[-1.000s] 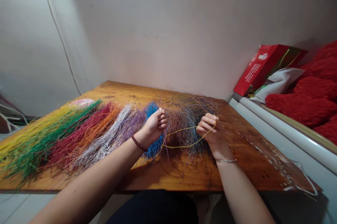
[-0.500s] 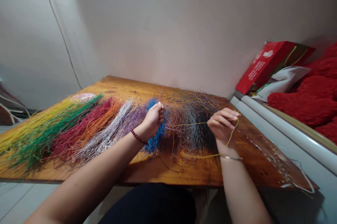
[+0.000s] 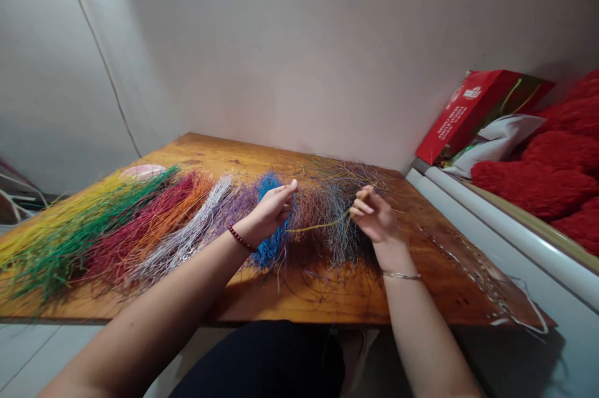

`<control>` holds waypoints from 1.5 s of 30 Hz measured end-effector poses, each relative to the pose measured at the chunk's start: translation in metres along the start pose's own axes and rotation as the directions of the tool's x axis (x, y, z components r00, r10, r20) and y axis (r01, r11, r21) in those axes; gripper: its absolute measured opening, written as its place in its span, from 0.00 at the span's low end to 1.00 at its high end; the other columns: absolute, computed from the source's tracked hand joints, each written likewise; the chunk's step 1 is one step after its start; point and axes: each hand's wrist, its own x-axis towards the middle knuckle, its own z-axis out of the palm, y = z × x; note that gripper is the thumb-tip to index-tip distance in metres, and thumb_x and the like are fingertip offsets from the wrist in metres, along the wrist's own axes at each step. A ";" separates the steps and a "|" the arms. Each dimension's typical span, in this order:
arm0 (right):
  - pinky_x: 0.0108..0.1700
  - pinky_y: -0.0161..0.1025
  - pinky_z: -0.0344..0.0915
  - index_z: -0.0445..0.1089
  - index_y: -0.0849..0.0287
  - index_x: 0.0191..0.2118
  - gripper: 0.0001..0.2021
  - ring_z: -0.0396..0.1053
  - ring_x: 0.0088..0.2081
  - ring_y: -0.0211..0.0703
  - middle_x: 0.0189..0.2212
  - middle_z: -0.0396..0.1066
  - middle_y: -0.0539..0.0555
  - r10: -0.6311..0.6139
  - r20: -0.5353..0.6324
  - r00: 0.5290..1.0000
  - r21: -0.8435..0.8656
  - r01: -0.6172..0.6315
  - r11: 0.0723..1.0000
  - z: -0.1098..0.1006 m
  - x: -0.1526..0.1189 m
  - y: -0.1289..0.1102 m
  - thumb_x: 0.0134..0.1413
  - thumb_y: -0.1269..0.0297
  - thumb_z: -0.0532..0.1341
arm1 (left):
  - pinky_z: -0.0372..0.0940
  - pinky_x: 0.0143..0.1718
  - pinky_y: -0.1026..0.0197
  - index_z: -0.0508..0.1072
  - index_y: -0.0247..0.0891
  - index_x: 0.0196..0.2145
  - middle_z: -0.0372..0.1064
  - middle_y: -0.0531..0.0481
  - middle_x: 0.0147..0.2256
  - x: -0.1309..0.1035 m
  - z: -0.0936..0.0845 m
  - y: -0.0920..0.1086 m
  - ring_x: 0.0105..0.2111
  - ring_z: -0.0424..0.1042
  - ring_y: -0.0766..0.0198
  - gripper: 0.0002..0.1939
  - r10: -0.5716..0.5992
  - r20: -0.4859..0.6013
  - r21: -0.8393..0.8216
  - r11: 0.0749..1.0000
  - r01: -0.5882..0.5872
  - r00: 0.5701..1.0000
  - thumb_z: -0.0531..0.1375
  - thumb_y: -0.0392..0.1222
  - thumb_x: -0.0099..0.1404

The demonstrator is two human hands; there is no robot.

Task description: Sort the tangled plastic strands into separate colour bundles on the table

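My right hand [image 3: 375, 214] has its fingers curled around a thin yellow strand [image 3: 322, 224], above the dark and grey bundles. The strand runs left and its other end passes just below my left hand [image 3: 275, 206]. My left hand is closed, thumb uppermost, over the blue strand bundle [image 3: 267, 251]; what its fingers hold is hidden. Between my hands lie a brownish bundle [image 3: 311, 211] and a grey-blue strand bundle [image 3: 342, 242].
Yellow [image 3: 60, 217], green [image 3: 103, 232], dark red [image 3: 140, 217], orange [image 3: 161, 226], white [image 3: 191, 236] and purple strand bundles [image 3: 234, 214] line the wooden table [image 3: 262, 307]. A red box [image 3: 461, 114] and red fluffy items [image 3: 533, 179] are at right.
My right hand has moved left, nearer to my left hand, and turned. The yellow strand has gone from taut to sagging. My left hand's thumb now points up to the right.
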 end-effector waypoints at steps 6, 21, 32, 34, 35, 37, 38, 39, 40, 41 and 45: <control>0.23 0.31 0.55 0.75 0.57 0.31 0.09 0.55 0.20 0.27 0.29 0.73 0.48 0.093 -0.016 0.996 -0.259 -0.094 0.961 0.017 0.008 0.033 0.44 0.60 0.71 | 0.33 0.17 0.65 0.74 0.34 0.41 0.39 0.62 0.19 -0.009 0.005 -0.006 0.16 0.38 0.74 0.24 -0.108 0.160 0.265 0.962 0.063 0.981 0.63 0.58 0.58; 0.21 0.31 0.53 0.77 0.57 0.32 0.10 0.57 0.20 0.28 0.29 0.75 0.51 -0.007 0.030 1.000 -0.453 0.020 0.891 0.022 0.006 0.038 0.46 0.57 0.70 | 0.37 0.19 0.65 0.77 0.32 0.39 0.47 0.59 0.18 -0.014 0.016 -0.016 0.17 0.43 0.74 0.30 -0.051 0.128 0.582 0.813 -0.033 0.990 0.61 0.64 0.56; 0.22 0.31 0.54 0.76 0.57 0.33 0.09 0.57 0.21 0.28 0.31 0.75 0.51 -0.003 0.045 0.999 -0.384 0.020 0.923 0.017 0.006 0.037 0.46 0.58 0.70 | 0.36 0.19 0.64 0.76 0.32 0.45 0.40 0.62 0.17 -0.018 0.021 -0.014 0.17 0.39 0.72 0.31 -0.147 0.188 0.455 0.889 0.047 0.971 0.59 0.64 0.58; 0.22 0.31 0.54 0.76 0.56 0.33 0.10 0.57 0.20 0.29 0.31 0.75 0.51 0.000 0.038 0.999 -0.383 0.014 0.924 0.017 0.006 0.036 0.46 0.58 0.71 | 0.35 0.19 0.64 0.76 0.33 0.45 0.40 0.62 0.17 -0.019 0.021 -0.014 0.17 0.38 0.72 0.31 -0.164 0.215 0.441 0.896 0.054 0.963 0.58 0.64 0.59; 0.22 0.31 0.54 0.76 0.56 0.33 0.10 0.57 0.20 0.29 0.31 0.75 0.51 0.002 0.037 0.999 -0.382 0.013 0.924 0.017 0.006 0.036 0.45 0.58 0.71 | 0.35 0.19 0.64 0.76 0.33 0.44 0.40 0.62 0.17 -0.019 0.021 -0.014 0.17 0.39 0.72 0.30 -0.165 0.219 0.438 0.897 0.054 0.962 0.59 0.64 0.59; 0.23 0.31 0.54 0.76 0.56 0.33 0.10 0.57 0.20 0.29 0.31 0.74 0.51 0.001 0.042 0.999 -0.376 0.015 0.926 0.018 0.005 0.036 0.46 0.58 0.71 | 0.35 0.19 0.64 0.76 0.33 0.42 0.43 0.61 0.17 -0.019 0.022 -0.015 0.17 0.40 0.73 0.28 -0.158 0.210 0.434 0.899 0.053 0.965 0.60 0.62 0.58; 0.23 0.31 0.54 0.76 0.56 0.33 0.09 0.57 0.21 0.29 0.31 0.74 0.51 0.001 0.045 0.999 -0.373 0.016 0.928 0.018 0.005 0.036 0.46 0.58 0.71 | 0.35 0.19 0.64 0.76 0.34 0.41 0.44 0.61 0.17 -0.019 0.022 -0.015 0.17 0.40 0.73 0.27 -0.157 0.203 0.429 0.902 0.056 0.967 0.61 0.62 0.58; 0.23 0.31 0.54 0.76 0.56 0.33 0.09 0.57 0.21 0.29 0.31 0.74 0.51 0.003 0.048 0.999 -0.371 0.015 0.929 0.018 0.005 0.036 0.46 0.58 0.71 | 0.35 0.19 0.64 0.75 0.34 0.40 0.45 0.61 0.17 -0.019 0.022 -0.015 0.17 0.41 0.73 0.26 -0.159 0.199 0.420 0.905 0.063 0.967 0.61 0.61 0.58; 0.23 0.32 0.54 0.76 0.56 0.33 0.09 0.57 0.21 0.29 0.31 0.74 0.51 0.004 0.049 0.999 -0.370 0.014 0.929 0.018 0.005 0.036 0.46 0.58 0.71 | 0.35 0.19 0.64 0.75 0.34 0.38 0.45 0.61 0.17 -0.019 0.022 -0.015 0.17 0.41 0.73 0.25 -0.166 0.199 0.407 0.910 0.073 0.966 0.62 0.61 0.58; 0.23 0.32 0.55 0.76 0.56 0.33 0.10 0.57 0.21 0.29 0.30 0.74 0.51 0.005 0.049 0.999 -0.371 0.013 0.929 0.019 0.005 0.036 0.46 0.58 0.71 | 0.35 0.19 0.64 0.74 0.34 0.38 0.44 0.61 0.17 -0.019 0.022 -0.015 0.17 0.41 0.73 0.24 -0.174 0.204 0.391 0.916 0.083 0.963 0.62 0.61 0.57; 0.22 0.32 0.55 0.75 0.56 0.32 0.10 0.56 0.20 0.30 0.30 0.74 0.51 0.003 0.050 0.999 -0.369 0.016 0.929 0.019 0.004 0.036 0.45 0.57 0.71 | 0.36 0.20 0.65 0.71 0.35 0.34 0.45 0.62 0.18 -0.019 0.022 -0.014 0.18 0.42 0.74 0.23 -0.198 0.223 0.323 0.939 0.120 0.954 0.65 0.60 0.55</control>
